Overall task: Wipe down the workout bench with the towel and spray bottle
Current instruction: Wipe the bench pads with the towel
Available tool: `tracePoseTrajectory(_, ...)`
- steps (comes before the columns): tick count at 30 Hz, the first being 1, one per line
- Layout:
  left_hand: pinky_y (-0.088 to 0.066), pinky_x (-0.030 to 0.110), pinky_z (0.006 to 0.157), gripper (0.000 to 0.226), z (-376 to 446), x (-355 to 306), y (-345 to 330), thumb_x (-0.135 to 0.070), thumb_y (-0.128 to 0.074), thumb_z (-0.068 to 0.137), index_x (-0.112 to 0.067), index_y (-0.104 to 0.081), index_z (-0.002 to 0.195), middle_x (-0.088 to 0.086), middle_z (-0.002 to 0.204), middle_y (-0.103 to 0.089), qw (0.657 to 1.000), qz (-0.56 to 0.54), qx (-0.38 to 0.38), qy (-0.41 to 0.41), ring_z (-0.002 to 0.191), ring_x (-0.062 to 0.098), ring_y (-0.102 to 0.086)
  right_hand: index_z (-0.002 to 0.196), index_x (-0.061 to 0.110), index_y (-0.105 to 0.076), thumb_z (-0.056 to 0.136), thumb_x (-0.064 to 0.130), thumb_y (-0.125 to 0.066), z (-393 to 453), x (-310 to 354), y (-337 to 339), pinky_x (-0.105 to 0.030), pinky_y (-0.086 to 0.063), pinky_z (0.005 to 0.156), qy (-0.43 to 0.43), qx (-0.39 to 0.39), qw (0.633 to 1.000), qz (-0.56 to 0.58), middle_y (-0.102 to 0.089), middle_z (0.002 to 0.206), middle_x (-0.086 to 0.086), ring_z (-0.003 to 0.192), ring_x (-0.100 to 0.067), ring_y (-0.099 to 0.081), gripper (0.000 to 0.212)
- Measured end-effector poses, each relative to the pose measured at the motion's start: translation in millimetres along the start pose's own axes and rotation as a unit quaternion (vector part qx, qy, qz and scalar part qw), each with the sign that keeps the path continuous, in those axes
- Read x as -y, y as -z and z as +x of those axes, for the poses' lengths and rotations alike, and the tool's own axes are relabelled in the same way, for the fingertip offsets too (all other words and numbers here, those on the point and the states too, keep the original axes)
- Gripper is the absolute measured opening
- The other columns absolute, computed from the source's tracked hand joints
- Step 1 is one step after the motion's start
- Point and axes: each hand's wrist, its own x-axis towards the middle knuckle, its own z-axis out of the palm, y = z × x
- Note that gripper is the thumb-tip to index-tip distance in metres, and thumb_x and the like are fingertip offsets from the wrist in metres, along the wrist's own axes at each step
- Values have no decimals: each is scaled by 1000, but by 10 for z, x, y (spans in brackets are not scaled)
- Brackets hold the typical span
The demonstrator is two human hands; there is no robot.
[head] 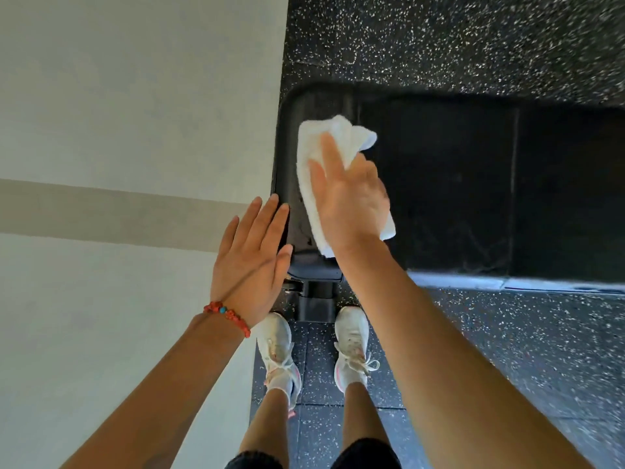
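Note:
A black padded workout bench (456, 184) runs from the middle of the view off to the right. A white folded towel (319, 143) lies on its left end. My right hand (350, 198) presses flat on the towel, fingers spread and pointing away from me. My left hand (252, 262) rests flat with straight fingers against the bench's left end edge; it holds nothing. A red bead bracelet (228, 316) circles my left wrist. No spray bottle is in view.
A pale wall (128, 130) with a beige stripe fills the left side, right beside the bench end. Black speckled rubber flooring (473, 35) surrounds the bench. My white sneakers (351, 353) stand either side of the bench's black metal foot (316, 304).

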Motion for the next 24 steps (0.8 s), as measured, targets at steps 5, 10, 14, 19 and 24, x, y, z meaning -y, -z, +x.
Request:
tracePoseTrajectory(5,-30,50,106,49,84,-83,46,-28,-33,94,-4,-40,136,17,143,-40,1000,-8,-11,-7,133,33,-33,109,21,-67,84,41,-39,-303,-294,243,-20,-34,36,27,52,998,0,-57,62,-9,48,-23,-54,43)
tracePoseTrajectory(10,-19,47,110,49,344,-249,-52,-28,-33,94,-3,-42,136,17,145,-38,999,2,-38,-31,135,31,-26,111,18,-66,85,40,-38,135,-538,139,-22,-31,42,78,26,996,14,-60,68,-15,51,-28,-56,44)
tracePoseTrajectory(14,-18,48,111,50,621,-395,-222,-27,-36,93,-3,-42,136,17,146,-36,998,11,-60,-18,137,31,-25,98,26,-72,81,43,-36,512,-591,24,-20,-35,35,67,-24,997,-21,-58,58,-6,44,-19,-53,43)
tracePoseTrajectory(19,-15,46,113,53,667,-433,-305,-28,-35,92,-4,-39,138,15,148,-34,997,43,-59,-9,137,30,-26,108,26,-67,84,45,-33,607,-653,-19,-25,-35,43,16,-21,1000,7,-59,67,-10,55,-26,-56,45)
tracePoseTrajectory(24,-17,47,112,53,683,-442,-286,-28,-36,91,-4,-40,137,16,146,-36,997,51,-65,-10,136,32,-29,141,34,-28,96,49,-27,630,-1412,284,-40,-41,76,-117,97,988,4,-47,122,-19,107,-35,-49,47)
